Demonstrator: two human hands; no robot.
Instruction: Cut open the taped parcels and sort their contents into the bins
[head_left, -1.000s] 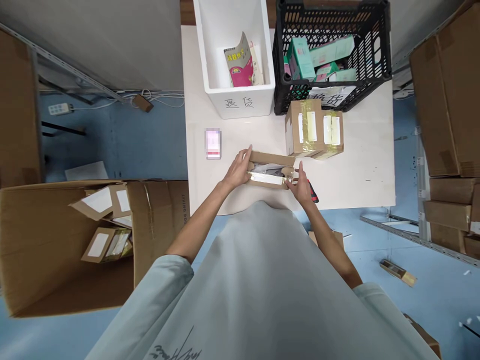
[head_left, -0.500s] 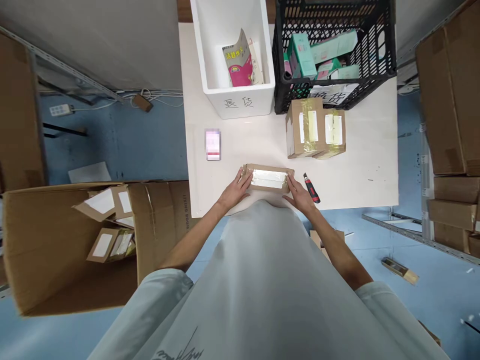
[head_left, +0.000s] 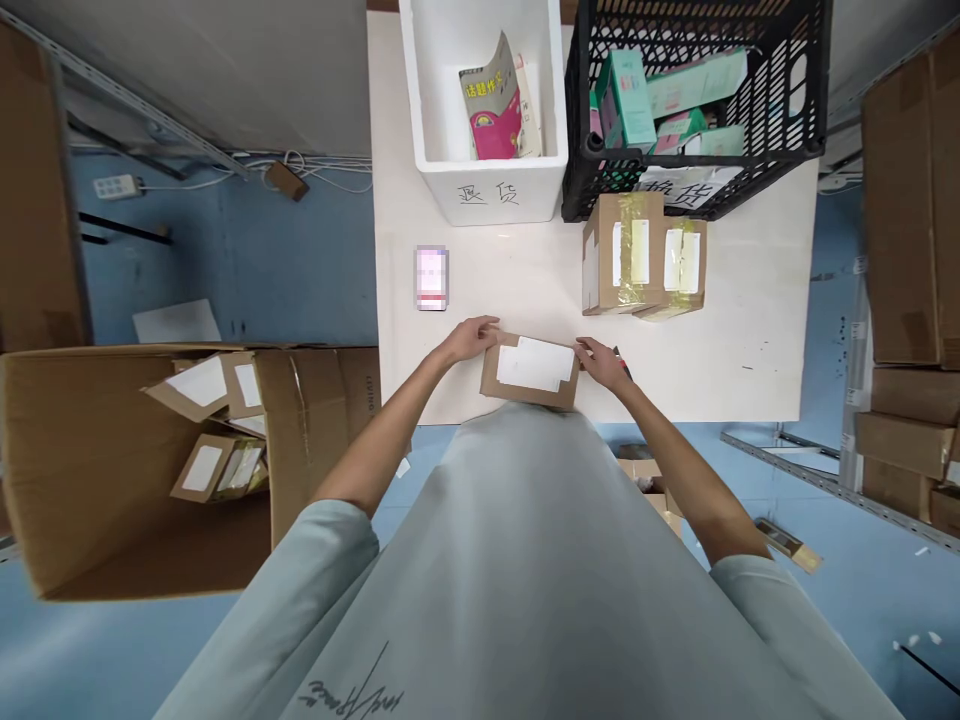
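Note:
A small cardboard box with a white label on its broad face stands slightly tilted at the near edge of the table, close to my shirt. My left hand has its fingers on the upper left corner of the box. At the upper right corner, my right hand grips the box edge between thumb and fingers. A red and black utility knife lies just beyond my right hand, mostly hidden by it.
A white bin with booklets and a black crate of green boxes stand at the back. Before the crate sit two taped cartons. A phone-like item lies left. A large open carton holds parcels beside the table.
The cardboard box has been turned so a broader labelled face shows. My hands have shifted from its short ends to its upper corners. My right hand now covers most of the utility knife.

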